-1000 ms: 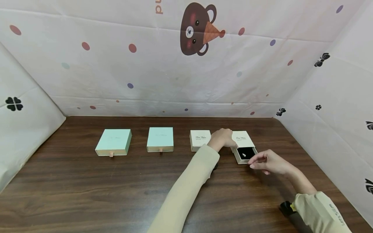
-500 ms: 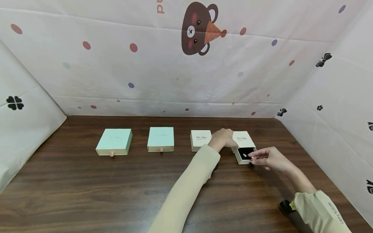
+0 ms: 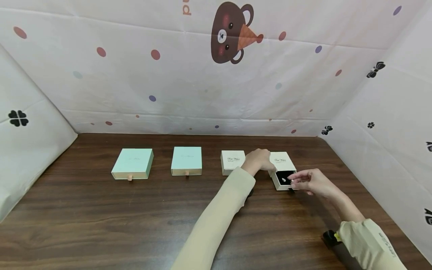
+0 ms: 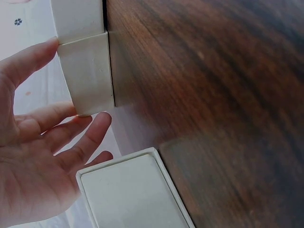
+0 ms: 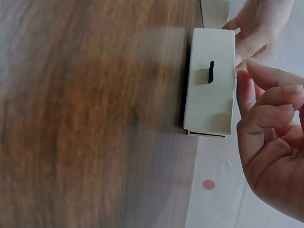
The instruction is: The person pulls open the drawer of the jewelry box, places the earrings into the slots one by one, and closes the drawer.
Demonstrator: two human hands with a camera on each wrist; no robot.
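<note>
A white drawer-style gift box stands at the right, its drawer pulled partly out toward the person. Black lining shows in the drawer, with a small shiny piece of jewellery on it. My left hand grips the box's sleeve, thumb on one side and fingertips at the far end. Over the drawer's right front, my right hand pinches a tiny shiny piece between thumb and forefinger; its kind I cannot tell. A black pull tab sits on the drawer's front in the right wrist view.
Left of the left hand, a second white box is partly hidden by the wrist. Two mint-green boxes with small tabs stand further left. A patterned white cloth backs the brown wooden table.
My right hand has moved forward and slightly up, from the drawer's front edge to over the opening, and a tiny shiny piece now shows at its fingertips. The left hand stays on the box.
</note>
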